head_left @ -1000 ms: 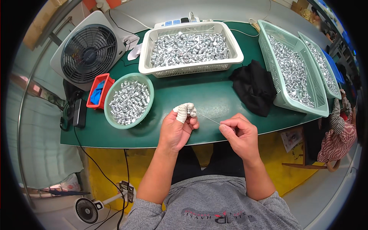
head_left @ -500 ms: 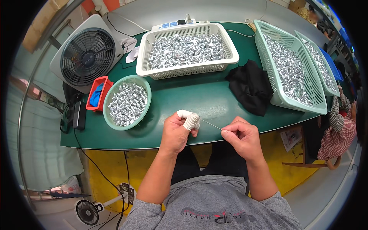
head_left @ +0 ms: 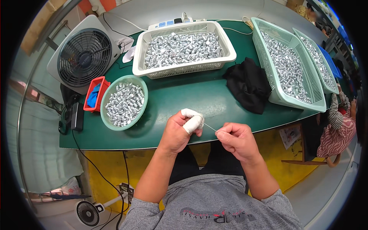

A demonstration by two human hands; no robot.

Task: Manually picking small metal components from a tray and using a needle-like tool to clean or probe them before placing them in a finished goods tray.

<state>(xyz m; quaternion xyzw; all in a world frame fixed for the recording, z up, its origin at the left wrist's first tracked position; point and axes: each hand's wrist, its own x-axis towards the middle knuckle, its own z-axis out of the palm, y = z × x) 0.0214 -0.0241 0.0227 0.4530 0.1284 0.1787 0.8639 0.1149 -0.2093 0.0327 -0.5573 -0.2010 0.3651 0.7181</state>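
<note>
White tape wraps the thumb and forefinger of my left hand [head_left: 180, 128], which are pinched together above the table's front edge. What they hold, if anything, is hidden behind the tape. My right hand [head_left: 238, 141] is closed on a thin metal rod [head_left: 210, 127], gripped between thumb and forefinger. The rod slants up to the left, its far end meeting the taped fingertips of my left hand. To the left, a round pale green basin [head_left: 145, 100] holds many small silvery metal fittings. A white basket [head_left: 184, 73] at the back is filled with similar fittings.
Two pale green baskets, a near one [head_left: 273, 92] and a far one [head_left: 326, 86], hold more fittings at right. Black cloth [head_left: 247, 86] lies beside them. A red box [head_left: 92, 105] with blue material and a box fan [head_left: 84, 57] stand left. Another person [head_left: 337, 132] sits at far right.
My right hand has moved slightly left, so less of the rod shows between my hands. The taped fingers of my left hand have shifted a little to the right.
</note>
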